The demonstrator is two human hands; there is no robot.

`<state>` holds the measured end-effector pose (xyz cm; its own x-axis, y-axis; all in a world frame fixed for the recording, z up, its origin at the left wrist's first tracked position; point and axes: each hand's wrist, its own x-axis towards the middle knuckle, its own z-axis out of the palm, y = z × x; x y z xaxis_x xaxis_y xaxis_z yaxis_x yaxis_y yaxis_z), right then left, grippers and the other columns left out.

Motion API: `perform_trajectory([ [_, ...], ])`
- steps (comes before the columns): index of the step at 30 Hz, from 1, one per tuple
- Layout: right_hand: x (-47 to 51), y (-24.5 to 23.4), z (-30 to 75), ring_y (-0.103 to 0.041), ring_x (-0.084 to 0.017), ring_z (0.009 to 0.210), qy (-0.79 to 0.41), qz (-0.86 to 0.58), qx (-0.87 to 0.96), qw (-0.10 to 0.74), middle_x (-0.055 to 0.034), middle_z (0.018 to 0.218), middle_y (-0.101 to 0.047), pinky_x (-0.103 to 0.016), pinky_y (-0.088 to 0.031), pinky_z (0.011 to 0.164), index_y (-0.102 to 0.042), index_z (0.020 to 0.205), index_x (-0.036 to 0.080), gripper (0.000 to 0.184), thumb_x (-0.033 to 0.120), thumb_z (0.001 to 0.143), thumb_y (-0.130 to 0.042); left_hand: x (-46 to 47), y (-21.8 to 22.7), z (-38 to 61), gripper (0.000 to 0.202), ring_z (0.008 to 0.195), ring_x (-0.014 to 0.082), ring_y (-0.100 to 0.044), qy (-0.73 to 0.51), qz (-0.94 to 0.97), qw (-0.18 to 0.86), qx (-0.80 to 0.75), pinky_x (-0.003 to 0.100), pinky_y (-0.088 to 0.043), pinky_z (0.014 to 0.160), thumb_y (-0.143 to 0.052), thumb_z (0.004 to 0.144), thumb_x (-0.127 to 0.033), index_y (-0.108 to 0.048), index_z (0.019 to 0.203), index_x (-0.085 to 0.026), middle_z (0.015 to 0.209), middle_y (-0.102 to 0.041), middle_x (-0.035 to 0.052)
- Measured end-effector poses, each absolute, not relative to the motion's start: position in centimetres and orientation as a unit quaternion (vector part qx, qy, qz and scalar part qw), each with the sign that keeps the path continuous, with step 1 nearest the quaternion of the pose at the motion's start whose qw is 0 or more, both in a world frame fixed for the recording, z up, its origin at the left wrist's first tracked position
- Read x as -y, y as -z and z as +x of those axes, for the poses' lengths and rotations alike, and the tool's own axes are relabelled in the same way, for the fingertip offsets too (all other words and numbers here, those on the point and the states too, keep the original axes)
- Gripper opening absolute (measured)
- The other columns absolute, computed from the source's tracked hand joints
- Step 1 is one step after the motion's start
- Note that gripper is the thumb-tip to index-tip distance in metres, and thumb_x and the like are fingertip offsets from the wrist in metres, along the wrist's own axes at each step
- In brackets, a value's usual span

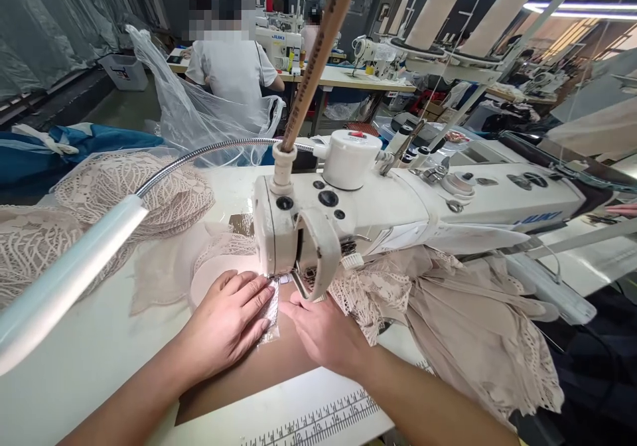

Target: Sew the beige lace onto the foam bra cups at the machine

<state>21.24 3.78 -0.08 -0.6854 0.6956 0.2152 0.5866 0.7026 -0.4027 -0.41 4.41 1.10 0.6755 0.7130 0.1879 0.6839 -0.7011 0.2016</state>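
My left hand point(231, 320) lies flat, fingers stretched, on a beige fabric piece with a rounded edge point(209, 277), just left of the needle area. Beside its fingertips a narrow white strip with clear film point(271, 313) runs toward the presser foot of the white sewing machine point(293, 227). Right of the strip, my right hand point(328, 333) is closed, its fingers drawn together at the beige lace fabric point(378, 293). Part of its fingers is hidden behind the machine's front lever. A brown sheet point(239, 386) covers the table under both hands.
Stacked beige lace pieces point(134, 187) lie at the left. A lit lamp point(74, 273) on a bendable metal neck crosses the left front. A brown rod point(318, 61) rises from the machine head. A printed ruler point(318, 419) marks the front edge. A person point(229, 68) sits beyond.
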Motion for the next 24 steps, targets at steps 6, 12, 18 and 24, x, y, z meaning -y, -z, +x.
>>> perform_trajectory([
  [6, -3.54, 0.11, 21.58, -0.04, -0.017, 0.069, -0.136, -0.319, 0.924, 0.163, -0.0025, 0.079, -0.052, -0.028, -0.035, 0.071, -0.061, 0.104, 0.016, 0.03, 0.003, 0.081, -0.046, -4.34, -0.9, -0.37, 0.022, 0.092, 0.0252, -0.055, -0.144, 0.912, 0.053, -0.38, 0.044, -0.039, 0.087, -0.047, 0.092, -0.026, -0.067, 0.092, -0.019, 0.1, -0.067, 0.0099],
  [12, -3.37, -0.01, 21.31, -0.036, -0.016, 0.066, -0.091, -0.312, 0.939, 0.115, -0.0021, 0.084, -0.056, -0.029, -0.027, 0.065, -0.06, 0.1, 0.018, 0.024, 0.007, 0.08, -0.051, -4.38, -0.82, -0.4, 0.022, 0.093, 0.0258, -0.055, -0.156, 0.916, 0.045, -0.366, 0.043, -0.04, 0.084, -0.047, 0.093, -0.026, -0.066, 0.093, -0.016, 0.103, -0.066, 0.0118],
  [18, -3.19, -0.2, 21.26, -0.037, -0.016, 0.068, -0.074, -0.32, 0.939, 0.101, -0.0019, 0.083, -0.055, -0.03, -0.026, 0.064, -0.059, 0.089, 0.018, 0.015, 0.008, 0.078, -0.053, -4.43, -1.04, -0.29, 0.02, 0.094, 0.0238, -0.055, -0.168, 0.921, 0.052, -0.349, 0.04, -0.041, 0.083, -0.045, 0.094, -0.018, -0.064, 0.097, -0.016, 0.105, -0.067, 0.0096],
  [24, -3.32, -0.31, 21.29, -0.039, -0.017, 0.07, -0.101, -0.329, 0.932, 0.11, -0.0024, 0.084, -0.055, -0.03, -0.029, 0.064, -0.059, 0.093, 0.018, 0.02, 0.008, 0.078, -0.052, -4.54, -0.95, -0.1, 0.022, 0.09, 0.0227, -0.056, -0.159, 0.914, 0.057, -0.369, 0.039, -0.041, 0.081, -0.043, 0.094, -0.018, -0.064, 0.099, -0.019, 0.101, -0.068, 0.0081],
])
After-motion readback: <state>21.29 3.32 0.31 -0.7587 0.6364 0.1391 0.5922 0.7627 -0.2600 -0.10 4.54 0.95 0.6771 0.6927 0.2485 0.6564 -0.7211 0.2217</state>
